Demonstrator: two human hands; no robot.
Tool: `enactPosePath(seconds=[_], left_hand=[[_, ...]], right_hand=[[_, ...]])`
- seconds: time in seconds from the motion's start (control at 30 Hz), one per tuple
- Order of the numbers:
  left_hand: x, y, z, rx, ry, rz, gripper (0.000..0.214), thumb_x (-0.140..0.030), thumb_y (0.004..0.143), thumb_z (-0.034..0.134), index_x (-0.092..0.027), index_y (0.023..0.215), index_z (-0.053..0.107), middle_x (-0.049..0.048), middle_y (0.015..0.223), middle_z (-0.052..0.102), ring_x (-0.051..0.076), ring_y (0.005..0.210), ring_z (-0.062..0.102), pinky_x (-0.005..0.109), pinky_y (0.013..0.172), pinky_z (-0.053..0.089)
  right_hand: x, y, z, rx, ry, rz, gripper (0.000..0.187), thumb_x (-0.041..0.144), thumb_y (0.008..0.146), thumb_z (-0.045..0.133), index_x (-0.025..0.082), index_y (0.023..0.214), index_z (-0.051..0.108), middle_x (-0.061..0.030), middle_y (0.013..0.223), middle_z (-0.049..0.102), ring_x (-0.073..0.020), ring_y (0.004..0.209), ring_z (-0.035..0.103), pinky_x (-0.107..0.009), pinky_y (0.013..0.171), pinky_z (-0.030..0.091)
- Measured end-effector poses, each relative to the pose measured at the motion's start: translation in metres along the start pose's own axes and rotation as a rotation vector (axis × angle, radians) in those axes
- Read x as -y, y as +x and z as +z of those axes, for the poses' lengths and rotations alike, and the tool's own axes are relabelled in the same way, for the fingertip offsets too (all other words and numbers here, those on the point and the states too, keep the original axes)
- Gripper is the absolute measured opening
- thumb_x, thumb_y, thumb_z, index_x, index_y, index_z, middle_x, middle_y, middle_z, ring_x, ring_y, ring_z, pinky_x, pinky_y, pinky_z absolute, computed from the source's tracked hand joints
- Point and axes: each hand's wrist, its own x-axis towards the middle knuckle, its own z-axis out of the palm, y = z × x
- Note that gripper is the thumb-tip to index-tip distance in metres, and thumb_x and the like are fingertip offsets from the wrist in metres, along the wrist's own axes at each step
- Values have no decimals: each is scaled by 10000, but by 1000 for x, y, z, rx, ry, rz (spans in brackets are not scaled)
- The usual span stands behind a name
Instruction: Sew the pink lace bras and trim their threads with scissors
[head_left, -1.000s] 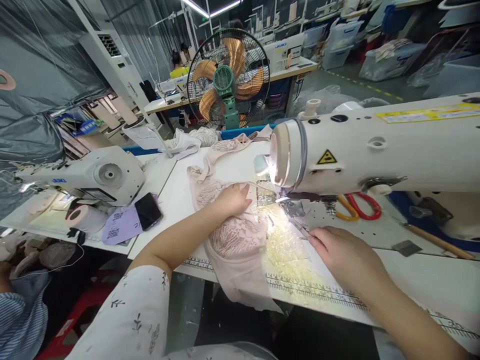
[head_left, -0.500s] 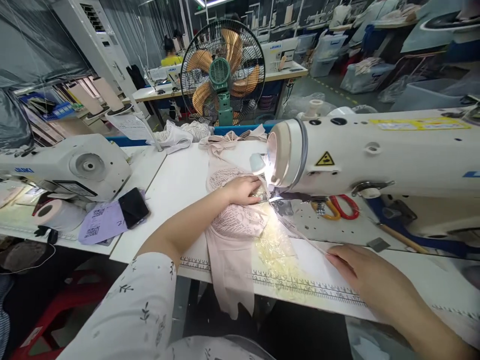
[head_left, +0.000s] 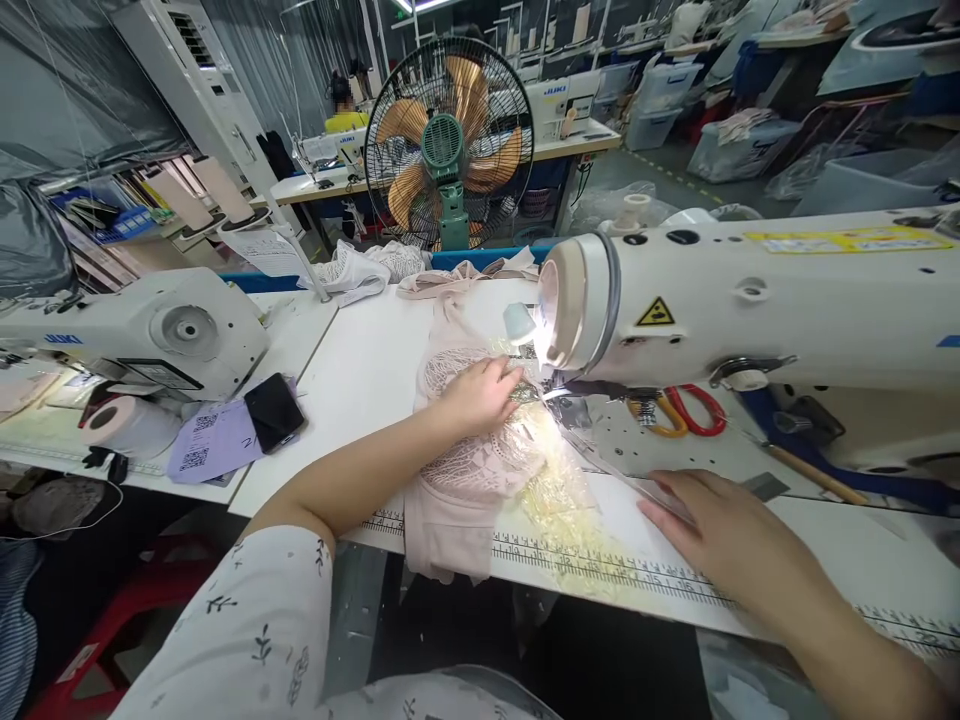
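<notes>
A pale pink lace bra lies on the white table beside the needle area of a sewing machine. My left hand rests on the lace with bent fingers, closed on its edge close to the lit needle. My right hand pinches a thin pale strip, which runs taut from the needle area toward me. The needle itself is lost in the lamp's glare. Under the bra's right side is a patch of yellowish, shiny film on the table.
A ruler tape runs along the table's front edge. Scissors with red and orange handles lie under the machine arm. To the left are a phone, a purple paper and another machine. A large fan stands behind.
The bra's lower end has drawn up from below the table edge. My left hand has turned a little with the lace, and my right hand has come slightly nearer the needle with the strip.
</notes>
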Motion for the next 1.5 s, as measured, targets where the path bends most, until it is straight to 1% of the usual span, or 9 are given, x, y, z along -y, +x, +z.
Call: enactPosePath(seconds=[0.13, 0.23, 0.5, 0.87, 1.03, 1.17, 1.3, 1.4, 1.5], left_hand=[[0, 14, 2, 139, 6, 47, 533, -434, 930, 378, -100, 1339, 451, 186, 1384, 459, 326, 1254, 442, 441, 1011, 401], [1, 19, 3, 142, -2, 72, 553, -449, 925, 378, -83, 1330, 464, 187, 1404, 443, 323, 1290, 409, 431, 1042, 375], [4, 19, 7, 165, -56, 171, 614, -463, 925, 384, -61, 1389, 385, 174, 1464, 378, 293, 1360, 338, 406, 1112, 292], [5, 17, 10, 171, -66, 214, 602, -434, 923, 402, -56, 1391, 389, 173, 1449, 401, 274, 1358, 346, 391, 1118, 286], [7, 20, 10, 158, -82, 227, 607, -421, 904, 449, -59, 1388, 391, 179, 1446, 403, 283, 1346, 364, 407, 1103, 310], [7, 12, 0, 105, -88, 256, 465, -366, 913, 443, -114, 1298, 510, 147, 1448, 411, 265, 1323, 393, 390, 1077, 345], [3, -11, -14, -42, -143, 305, 302, -238, 928, 388, -153, 1039, 656, 113, 1211, 610, 223, 1113, 549, 347, 911, 459], [1, -25, -15, 34, -114, 363, 251, -212, 902, 436, -149, 1019, 650, 110, 1072, 645, 227, 1019, 562, 352, 845, 464], [4, -27, -9, 132, -82, 325, 171, -193, 853, 502, -161, 929, 652, 94, 955, 649, 223, 965, 561, 344, 831, 455]], right_hand=[[16, 10, 7, 65, 75, 9, 429, 437, 898, 286, 206, 834, 641, -86, 842, 662, -239, 766, 615, -360, 632, 491], [10, 7, 5, 81, 91, 12, 422, 435, 893, 290, 208, 821, 637, -81, 826, 658, -229, 739, 615, -341, 593, 487], [2, -6, -12, 161, 103, 54, 397, 457, 866, 308, 223, 783, 618, -67, 831, 666, -239, 767, 623, -370, 628, 521], [0, -7, -13, 155, 87, 64, 407, 457, 849, 305, 209, 811, 627, -86, 842, 680, -246, 761, 633, -384, 632, 527], [2, -19, -12, 30, 31, -15, 393, 458, 857, 352, 188, 917, 630, -123, 954, 667, -295, 883, 618, -440, 744, 519], [17, -41, -23, -107, 22, -66, 387, 471, 892, 357, 190, 979, 608, -133, 1002, 647, -309, 908, 605, -452, 753, 508], [45, -60, -32, -164, 212, -123, 243, 426, 911, 445, 246, 965, 599, -69, 960, 659, -231, 886, 631, -340, 732, 531], [71, -62, -33, -127, 377, -190, 148, 360, 917, 478, 274, 933, 598, -22, 920, 668, -171, 850, 643, -258, 721, 536], [93, -56, -33, -88, 471, -226, 161, 317, 926, 463, 263, 867, 603, -14, 875, 672, -151, 802, 644, -228, 675, 533]])
